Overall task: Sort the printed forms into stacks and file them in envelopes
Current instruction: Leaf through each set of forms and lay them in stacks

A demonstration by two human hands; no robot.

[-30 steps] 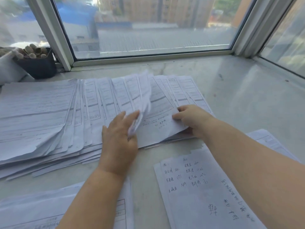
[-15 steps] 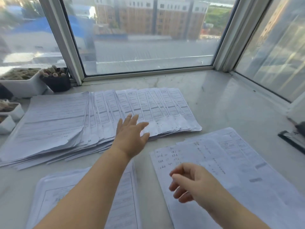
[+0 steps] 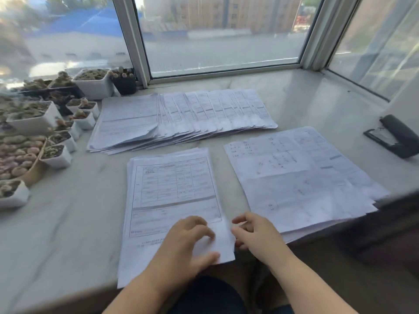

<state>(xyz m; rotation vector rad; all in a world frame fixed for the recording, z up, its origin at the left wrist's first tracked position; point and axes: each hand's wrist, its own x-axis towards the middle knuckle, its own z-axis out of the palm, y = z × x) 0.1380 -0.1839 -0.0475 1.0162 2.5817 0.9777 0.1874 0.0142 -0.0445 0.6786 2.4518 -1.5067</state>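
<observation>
On near stack [image 3: 172, 196], left hand [image 3: 188, 243], long axis toward window

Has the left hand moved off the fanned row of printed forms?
Yes. The left hand pulled back from the fanned row of printed forms onto the near stack of forms.
</observation>
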